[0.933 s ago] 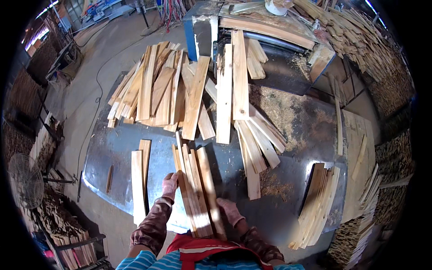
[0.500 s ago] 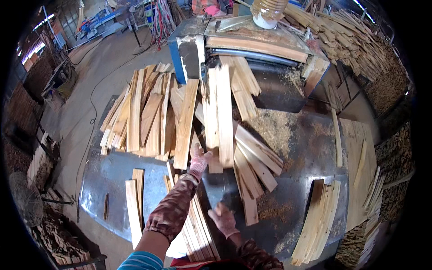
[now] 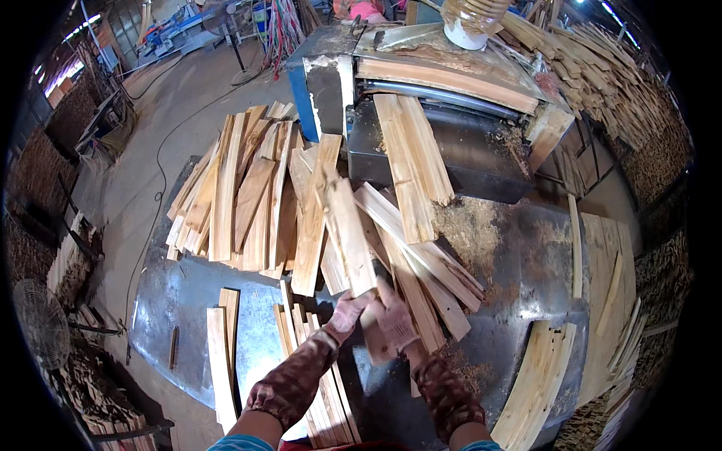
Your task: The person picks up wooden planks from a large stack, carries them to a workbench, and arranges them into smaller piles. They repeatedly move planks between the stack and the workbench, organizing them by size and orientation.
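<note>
Both hands wear pale pinkish knit gloves, with brown patterned sleeves above them. My left hand (image 3: pixel 348 314) is closed around the near end of a wooden board (image 3: pixel 347 237), which slants up and away over other boards. At the right edge of that same end, my right hand (image 3: pixel 393 322) is slightly blurred, its fingers closed against the board. A shorter piece of wood (image 3: pixel 376 344) shows beneath the hands, partly hidden by them. Loose boards (image 3: pixel 429 278) fan out on the metal table (image 3: pixel 263 297) to the right, and a larger heap of boards (image 3: pixel 244 195) lies to the left.
Beyond the table stands a planer-like machine (image 3: pixel 444 71) with boards (image 3: pixel 406 150) protruding from its roller opening. Sawdust (image 3: pixel 474 233) covers part of the table. More boards lie at the near left (image 3: pixel 222 353) and near right (image 3: pixel 534 383). A large wood pile (image 3: pixel 602 83) rises at the far right.
My right hand has come up beside my left at the board's near end. The held board now tilts left. The boards at the machine opening reach farther toward me.
</note>
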Action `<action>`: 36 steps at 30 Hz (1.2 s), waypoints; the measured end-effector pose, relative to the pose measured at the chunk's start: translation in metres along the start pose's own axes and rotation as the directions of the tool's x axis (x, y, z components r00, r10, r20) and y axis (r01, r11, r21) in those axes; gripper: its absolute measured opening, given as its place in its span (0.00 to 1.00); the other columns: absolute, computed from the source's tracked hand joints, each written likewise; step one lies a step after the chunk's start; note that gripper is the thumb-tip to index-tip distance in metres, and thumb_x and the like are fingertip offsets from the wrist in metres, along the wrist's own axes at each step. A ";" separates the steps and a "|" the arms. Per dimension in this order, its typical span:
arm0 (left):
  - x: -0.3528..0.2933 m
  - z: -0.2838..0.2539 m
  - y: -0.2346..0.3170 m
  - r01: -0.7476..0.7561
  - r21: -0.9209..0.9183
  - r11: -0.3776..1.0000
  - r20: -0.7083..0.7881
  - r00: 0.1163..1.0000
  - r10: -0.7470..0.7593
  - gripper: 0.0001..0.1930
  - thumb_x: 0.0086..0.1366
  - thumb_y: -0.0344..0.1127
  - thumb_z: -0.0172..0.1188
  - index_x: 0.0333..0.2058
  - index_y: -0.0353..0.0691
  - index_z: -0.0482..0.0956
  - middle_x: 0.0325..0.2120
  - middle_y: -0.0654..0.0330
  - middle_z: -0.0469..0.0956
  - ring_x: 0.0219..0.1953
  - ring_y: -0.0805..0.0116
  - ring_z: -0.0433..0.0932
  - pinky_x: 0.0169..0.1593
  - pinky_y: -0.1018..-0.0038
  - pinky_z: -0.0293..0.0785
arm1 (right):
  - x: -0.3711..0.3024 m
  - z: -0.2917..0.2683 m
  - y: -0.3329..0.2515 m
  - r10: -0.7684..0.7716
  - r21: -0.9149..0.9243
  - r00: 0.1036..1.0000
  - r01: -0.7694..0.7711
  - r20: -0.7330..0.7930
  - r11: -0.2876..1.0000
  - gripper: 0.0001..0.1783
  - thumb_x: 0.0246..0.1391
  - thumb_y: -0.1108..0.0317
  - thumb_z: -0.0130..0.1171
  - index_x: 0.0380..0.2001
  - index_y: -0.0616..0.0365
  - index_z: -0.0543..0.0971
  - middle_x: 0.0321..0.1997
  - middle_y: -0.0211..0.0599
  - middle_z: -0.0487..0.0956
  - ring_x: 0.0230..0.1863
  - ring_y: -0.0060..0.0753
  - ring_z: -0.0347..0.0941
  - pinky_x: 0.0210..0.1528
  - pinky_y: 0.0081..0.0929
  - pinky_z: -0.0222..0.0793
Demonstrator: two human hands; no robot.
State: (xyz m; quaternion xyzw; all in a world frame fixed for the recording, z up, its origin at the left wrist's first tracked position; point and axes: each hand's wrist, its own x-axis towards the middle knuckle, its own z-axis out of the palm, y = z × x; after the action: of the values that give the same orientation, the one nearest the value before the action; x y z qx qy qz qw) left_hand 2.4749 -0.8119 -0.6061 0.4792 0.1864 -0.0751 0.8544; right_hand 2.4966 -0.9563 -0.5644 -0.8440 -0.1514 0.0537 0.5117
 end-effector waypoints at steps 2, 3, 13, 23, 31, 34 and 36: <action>-0.029 0.001 0.029 0.017 0.083 0.996 -0.029 0.999 -0.015 0.20 0.63 0.40 0.67 0.50 0.35 0.80 0.42 0.61 0.83 0.42 0.73 0.79 0.49 0.75 0.74 | -0.026 0.001 0.018 0.121 0.361 0.991 -0.131 0.051 0.923 0.26 0.66 0.58 0.51 0.61 0.61 0.70 0.59 0.50 0.76 0.58 0.45 0.74 0.60 0.33 0.69; -0.040 -0.015 0.036 -0.053 0.120 0.991 -0.028 0.998 0.056 0.21 0.64 0.39 0.67 0.51 0.35 0.80 0.43 0.60 0.83 0.42 0.73 0.79 0.49 0.75 0.73 | -0.034 -0.004 0.014 0.229 0.585 0.961 -0.277 0.157 0.762 0.26 0.67 0.56 0.51 0.61 0.61 0.72 0.59 0.46 0.76 0.57 0.39 0.75 0.59 0.29 0.70; 0.007 -0.137 0.335 -0.271 0.671 0.690 -0.321 0.733 0.600 0.36 0.65 0.40 0.63 0.67 0.37 0.58 0.51 0.53 0.76 0.51 0.70 0.74 0.54 0.69 0.70 | 0.077 -0.106 -0.036 0.378 0.995 0.925 -0.017 0.052 -0.096 0.52 0.59 0.24 0.37 0.71 0.55 0.55 0.72 0.51 0.61 0.72 0.54 0.54 0.73 0.56 0.45; 0.030 0.044 0.213 -0.089 0.297 0.951 0.194 0.980 0.031 0.43 0.63 0.51 0.66 0.68 0.36 0.56 0.53 0.56 0.76 0.54 0.62 0.76 0.60 0.63 0.72 | 0.088 -0.091 -0.065 0.150 0.926 0.986 -0.016 0.078 -0.377 0.33 0.62 0.45 0.52 0.60 0.58 0.71 0.64 0.48 0.72 0.65 0.52 0.67 0.66 0.60 0.61; 0.013 0.098 0.154 0.008 0.004 1.000 0.189 0.982 -0.009 0.26 0.61 0.38 0.66 0.55 0.34 0.72 0.44 0.57 0.80 0.43 0.63 0.82 0.46 0.65 0.81 | 0.027 -0.092 -0.013 0.321 0.984 0.946 -0.096 0.042 0.153 0.23 0.63 0.63 0.56 0.58 0.63 0.72 0.56 0.45 0.77 0.56 0.42 0.75 0.56 0.51 0.75; -0.051 0.068 0.144 -0.103 0.057 0.993 0.028 0.994 0.102 0.26 0.62 0.41 0.65 0.56 0.33 0.73 0.48 0.57 0.79 0.53 0.65 0.75 0.61 0.69 0.66 | -0.001 -0.082 0.001 0.534 0.943 0.843 -0.227 0.065 0.243 0.22 0.61 0.65 0.59 0.56 0.62 0.74 0.51 0.42 0.79 0.51 0.36 0.76 0.53 0.45 0.75; -0.085 0.024 0.132 -0.175 0.224 0.959 0.038 0.985 0.171 0.29 0.61 0.45 0.67 0.56 0.33 0.73 0.49 0.58 0.79 0.53 0.64 0.75 0.61 0.67 0.66 | -0.008 -0.083 -0.014 0.636 0.807 0.769 -0.417 0.068 0.419 0.21 0.62 0.63 0.59 0.56 0.61 0.75 0.44 0.34 0.81 0.44 0.25 0.77 0.49 0.32 0.76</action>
State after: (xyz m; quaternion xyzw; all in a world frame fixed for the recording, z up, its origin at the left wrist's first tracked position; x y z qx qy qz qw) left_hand 2.4436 -0.7669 -0.4574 0.5872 0.1263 -0.0253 0.7991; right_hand 2.5063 -1.0236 -0.5136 -0.5340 0.2282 0.1671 0.7968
